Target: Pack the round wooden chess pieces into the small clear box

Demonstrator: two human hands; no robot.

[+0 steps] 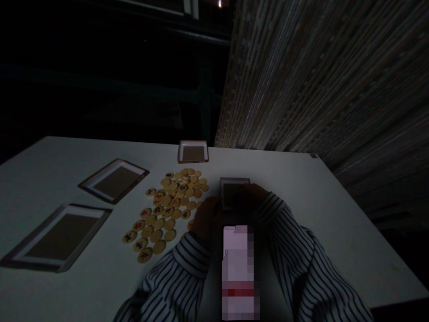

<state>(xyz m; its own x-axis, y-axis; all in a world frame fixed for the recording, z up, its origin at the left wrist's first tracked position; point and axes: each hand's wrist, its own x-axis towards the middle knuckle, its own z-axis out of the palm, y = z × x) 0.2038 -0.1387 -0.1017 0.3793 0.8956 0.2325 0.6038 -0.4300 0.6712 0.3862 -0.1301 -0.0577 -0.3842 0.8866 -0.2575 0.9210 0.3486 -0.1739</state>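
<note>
Lit screen: bottom centre, between the forearms, phone-like; mostly coarse squares, text unreadable. On the table or just above, cannot tell.
Striped sleeves: both reaching in from the near side, converging on one small tray.
Small tray: right of the wooden discs, between both hands; probably in front of the body for easy two-handed reach.
Left hand: at the tray's left edge, just beside the discs, fingers bent. Possibly steadying the rim; grasping or released, cannot tell, too dark.
Right hand: over the tray's right part, fingers pointing inward and down. Pinching anything or not, cannot tell.
Discs: loose spread on the white table, some overlapping at the far end; central, likely for reach from either hand.
Other trays: far tray beyond the discs, middle tray and near tray to the left; all around the spread, presumably for room.
Writing: red or black Chinese-style characters on some discs, too dim for sure reading; plain faces on many. No legible brand.
Layered stack: right background, behind the table edge.
</note>
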